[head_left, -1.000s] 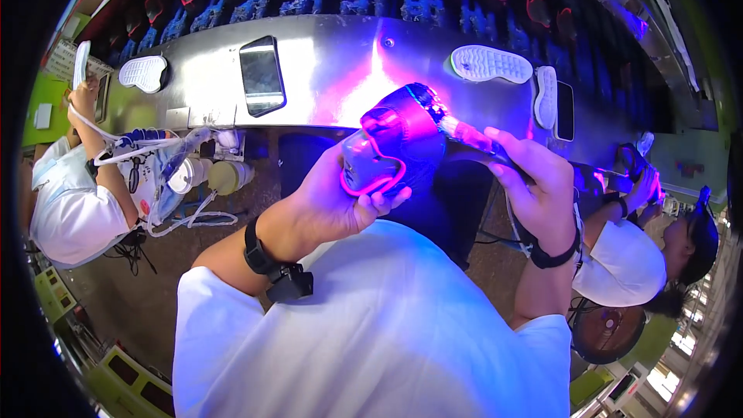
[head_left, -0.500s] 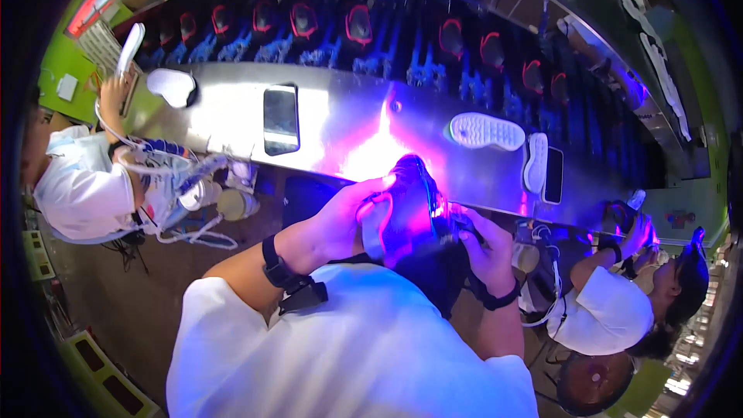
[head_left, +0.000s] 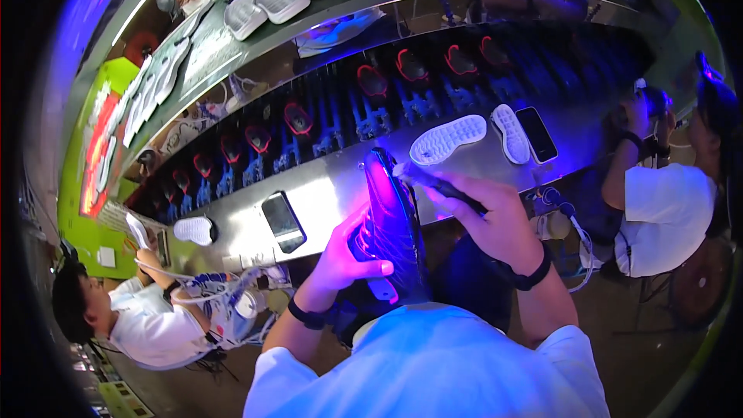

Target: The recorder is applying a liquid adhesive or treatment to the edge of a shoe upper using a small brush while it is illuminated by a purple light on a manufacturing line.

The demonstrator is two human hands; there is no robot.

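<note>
My left hand (head_left: 348,251) is wrapped around the side of a dark, shiny shoe upper (head_left: 396,251). The upper points away from me, lit purple and pink. In my right hand (head_left: 495,220) is a brush (head_left: 449,187) with a dark handle, gripped between thumb and fingers. Its pale tip is at the upper's right edge, close to the far end; whether it touches cannot be made out. Beyond my right hand, a white shoe sole (head_left: 447,140) lies on the metal bench (head_left: 340,156), with a second white sole (head_left: 511,134) to its right.
Phones lie at the bench's left (head_left: 284,221) and right (head_left: 536,135). Behind it runs a dark rack with several red-rimmed uppers (head_left: 298,118). White soles (head_left: 282,1) line a raised belt. One co-worker (head_left: 155,317) sits left, another (head_left: 665,209) right.
My view has swung, showing more of the raised belt. The upper has turned to point away. My right hand has come up beside its far end, with the brush now plainly visible.
</note>
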